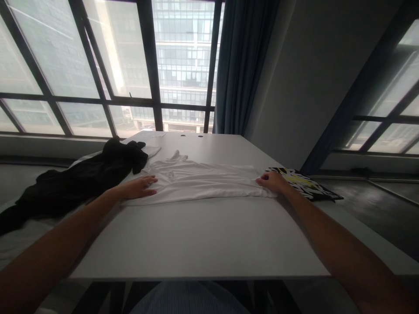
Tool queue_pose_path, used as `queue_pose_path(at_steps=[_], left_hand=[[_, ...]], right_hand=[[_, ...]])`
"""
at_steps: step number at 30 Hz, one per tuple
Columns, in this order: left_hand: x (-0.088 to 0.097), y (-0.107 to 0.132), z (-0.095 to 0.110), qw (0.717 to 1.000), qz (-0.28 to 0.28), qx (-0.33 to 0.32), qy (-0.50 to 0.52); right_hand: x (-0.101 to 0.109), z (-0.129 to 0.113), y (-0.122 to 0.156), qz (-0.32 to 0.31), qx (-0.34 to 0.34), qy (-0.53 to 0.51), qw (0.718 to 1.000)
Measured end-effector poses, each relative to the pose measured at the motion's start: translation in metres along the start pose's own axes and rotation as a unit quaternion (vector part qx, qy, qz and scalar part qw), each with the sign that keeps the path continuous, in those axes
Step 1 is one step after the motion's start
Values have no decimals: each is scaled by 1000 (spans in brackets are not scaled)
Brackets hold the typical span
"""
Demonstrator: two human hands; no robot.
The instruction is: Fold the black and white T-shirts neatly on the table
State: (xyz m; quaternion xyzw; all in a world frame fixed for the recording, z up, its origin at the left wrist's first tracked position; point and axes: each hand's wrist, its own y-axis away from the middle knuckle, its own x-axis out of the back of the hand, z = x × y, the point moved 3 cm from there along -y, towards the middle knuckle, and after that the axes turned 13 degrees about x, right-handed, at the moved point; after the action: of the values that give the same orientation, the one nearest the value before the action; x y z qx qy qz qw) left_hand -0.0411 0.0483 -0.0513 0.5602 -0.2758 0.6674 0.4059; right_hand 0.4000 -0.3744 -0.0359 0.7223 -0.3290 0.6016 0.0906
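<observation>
A white shirt [203,181] lies stretched sideways across the white table [203,240], with creases running along its length. My left hand [139,187] rests on its left end, fingers spread and lying flat on the cloth. At the opposite end my right hand [270,181] pinches the fabric near the edge between thumb and fingers. A small bunched part of the shirt sticks up at its far side, left of the middle.
A heap of black clothing [88,174] lies to the left, over other white cloth. Right of the shirt, a folded black garment with white and yellow print [304,183] lies at the table's edge. Papers [153,134] are at the far end, before windows and a blue curtain [242,65].
</observation>
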Motion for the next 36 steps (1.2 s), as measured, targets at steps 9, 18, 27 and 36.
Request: queue_pose_path(at_steps=[9, 18, 27, 36], left_hand=[[0, -1, -2, 1000, 5, -1, 9], [2, 1, 1, 1000, -6, -1, 4], [8, 7, -3, 999, -36, 1, -18], [22, 23, -20, 990, -111, 70, -57]], right_hand=[[0, 13, -8, 155, -94, -105, 978], [-5, 19, -7, 170, -115, -63, 977], [3, 4, -1, 47, -113, -47, 991], [29, 26, 28, -111, -43, -189, 975]])
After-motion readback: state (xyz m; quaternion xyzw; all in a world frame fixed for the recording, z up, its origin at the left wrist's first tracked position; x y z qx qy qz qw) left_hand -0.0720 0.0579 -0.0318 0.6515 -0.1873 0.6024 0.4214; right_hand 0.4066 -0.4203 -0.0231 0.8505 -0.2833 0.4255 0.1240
